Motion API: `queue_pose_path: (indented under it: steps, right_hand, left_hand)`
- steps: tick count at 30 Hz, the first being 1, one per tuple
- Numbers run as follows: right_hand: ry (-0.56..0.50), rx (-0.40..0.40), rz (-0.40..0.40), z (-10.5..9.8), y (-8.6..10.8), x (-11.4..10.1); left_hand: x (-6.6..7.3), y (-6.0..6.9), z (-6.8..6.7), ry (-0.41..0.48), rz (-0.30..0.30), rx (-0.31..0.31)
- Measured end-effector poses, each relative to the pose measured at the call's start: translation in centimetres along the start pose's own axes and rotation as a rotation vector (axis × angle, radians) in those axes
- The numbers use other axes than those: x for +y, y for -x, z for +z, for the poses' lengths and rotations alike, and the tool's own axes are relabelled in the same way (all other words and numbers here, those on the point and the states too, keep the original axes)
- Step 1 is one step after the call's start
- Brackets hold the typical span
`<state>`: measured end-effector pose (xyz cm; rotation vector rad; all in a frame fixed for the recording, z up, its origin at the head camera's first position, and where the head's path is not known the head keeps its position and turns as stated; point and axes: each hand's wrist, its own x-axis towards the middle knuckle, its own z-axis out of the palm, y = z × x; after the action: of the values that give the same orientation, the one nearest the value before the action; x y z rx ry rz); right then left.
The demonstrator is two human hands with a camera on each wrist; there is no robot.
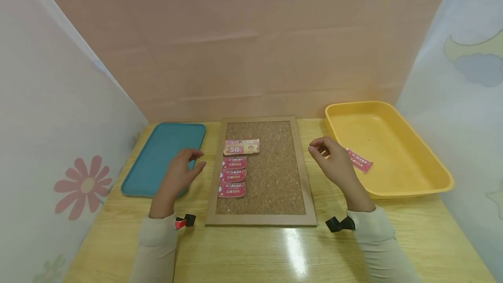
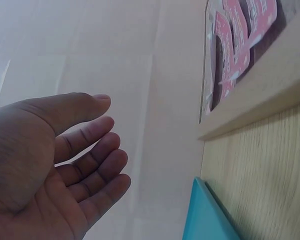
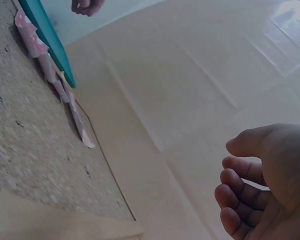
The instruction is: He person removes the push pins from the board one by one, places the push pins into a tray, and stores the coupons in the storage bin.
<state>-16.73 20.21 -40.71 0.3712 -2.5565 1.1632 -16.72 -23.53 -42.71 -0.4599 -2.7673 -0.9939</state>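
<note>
A wood-framed cork board point(image 1: 275, 174) lies on the table between my hands. Down its left side run several pink paper coupons point(image 1: 232, 190), with a wider pink and yellow coupon point(image 1: 241, 146) above them. My left hand point(image 1: 180, 174) hovers near the blue tray point(image 1: 157, 160), its fingers loosely bent and holding nothing. Over the right edge of the board, my right hand point(image 1: 332, 160) hangs in the air, relaxed, with nothing between thumb and fingers in the right wrist view. One more pink coupon point(image 1: 359, 160) lies in the yellow bin point(image 1: 377, 132), close to that hand.
The yellow bin has raised walls and stands at the right of the wooden table point(image 1: 251, 252). Patterned walls point(image 1: 47, 99) rise on both sides, and a pinkish-brown sheet point(image 1: 243, 47) covers the back.
</note>
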Motion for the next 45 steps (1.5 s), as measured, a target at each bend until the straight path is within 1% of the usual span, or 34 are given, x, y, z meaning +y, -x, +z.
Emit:
queue_pose_path:
  steps: [2,5,8,10,12,16,19,25,28,30,34,37,41,43,45]
  right_hand:
    - [-0.012,-0.021,-0.015,0.5,-0.1,-0.2]
    - [-0.026,-0.051,-0.026,1.1,-0.4,-0.8]
    - [-0.039,-0.087,-0.027,1.7,-0.6,-1.5]
    - [-0.044,-0.108,-0.035,2.2,-0.6,-1.8]
    - [-0.056,-0.126,-0.043,2.8,-0.5,-2.1]
    - [-0.091,-0.167,-0.062,4.3,-0.3,-2.6]
    - [-0.114,-0.216,-0.06,5.5,-0.1,-3.0]
    - [-0.136,-0.305,-0.029,7.8,0.1,-3.6]
    - [-0.154,-0.339,-0.025,8.8,0.3,-4.0]
    - [-0.168,-0.36,-0.025,9.4,0.5,-4.4]
    - [-0.171,-0.378,-0.02,10.5,0.8,-4.9]
    - [-0.166,-0.386,-0.018,11.4,1.0,-5.1]
    - [-0.194,-0.416,-0.01,12.3,1.2,-5.4]
    - [-0.188,-0.431,-0.015,12.7,1.4,-5.5]
    - [-0.156,-0.434,-0.038,13.1,1.7,-5.4]
  left_hand:
    - [0.2,0.0,0.1,-0.007,0.011,-0.008]
    - [0.8,-0.1,0.1,-0.014,0.001,-0.03]
    - [1.8,-0.3,0.2,-0.033,-0.021,-0.045]
    - [2.6,-0.4,0.5,-0.034,-0.024,-0.06]
    - [3.2,-0.4,0.8,-0.03,-0.019,-0.081]
    - [4.0,-0.2,1.4,-0.008,-0.021,-0.133]
    - [4.3,-0.1,1.9,0.003,-0.021,-0.165]
    - [4.6,0.0,2.7,0.041,-0.022,-0.24]
    - [4.8,-0.1,3.2,0.031,-0.033,-0.273]
    - [4.9,-0.1,3.5,0.009,-0.039,-0.293]
    - [5.1,-0.1,4.1,-0.016,-0.06,-0.324]
    - [5.2,-0.1,4.5,-0.008,-0.054,-0.336]
    - [5.3,-0.1,5.0,0.034,-0.018,-0.334]
    - [5.3,-0.1,5.1,0.052,-0.007,-0.339]
    - [5.2,-0.1,5.2,0.056,-0.001,-0.338]
